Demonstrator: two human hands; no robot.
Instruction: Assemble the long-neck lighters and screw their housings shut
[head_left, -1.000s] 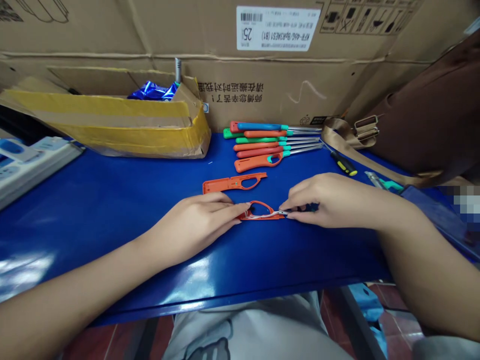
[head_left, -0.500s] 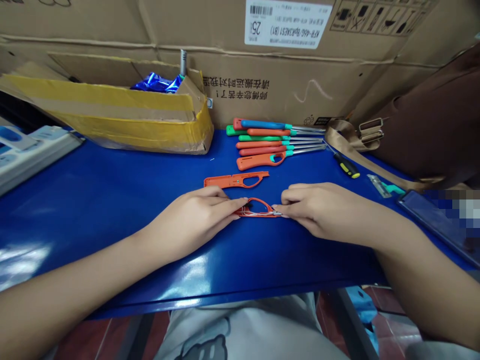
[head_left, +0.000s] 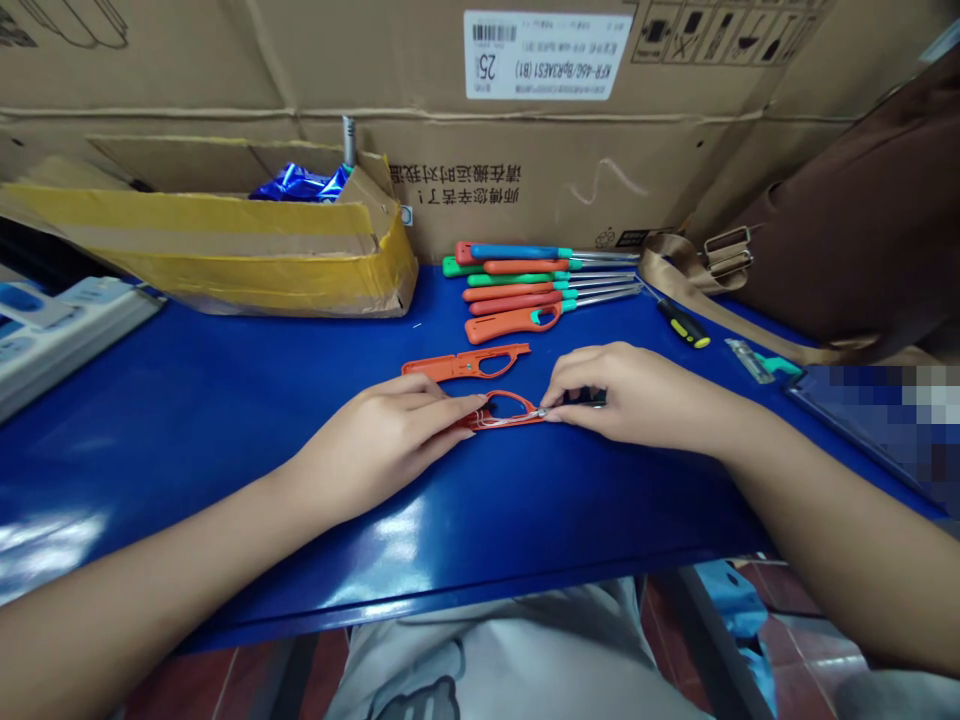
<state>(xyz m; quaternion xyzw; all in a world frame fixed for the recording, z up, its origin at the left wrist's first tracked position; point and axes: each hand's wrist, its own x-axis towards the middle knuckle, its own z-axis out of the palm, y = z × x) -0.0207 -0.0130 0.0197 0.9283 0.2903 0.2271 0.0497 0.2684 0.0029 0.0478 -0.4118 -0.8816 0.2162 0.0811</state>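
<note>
Holding the near shell [head_left: 517,423] on or just above the glossy blue table [head_left: 600,510], the left hand [head_left: 397,435] gripped one end, while the right hand [head_left: 626,390] pinched its fingertips at a small metal piece [head_left: 541,412] by the narrow tip. Handling this piece beside thin, pale wires [head_left: 491,420] seemed the step underway, likely needing a light, steady touch; the other half [head_left: 450,368], hollow orange plastic with a looped guard, lay just beyond.

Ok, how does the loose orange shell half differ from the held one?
The held half is gripped by the left hand; the loose half lies beyond it, apparently unheld. The held half has pale wires in it; the loose half shows none. Both are orange with a loop.
</note>
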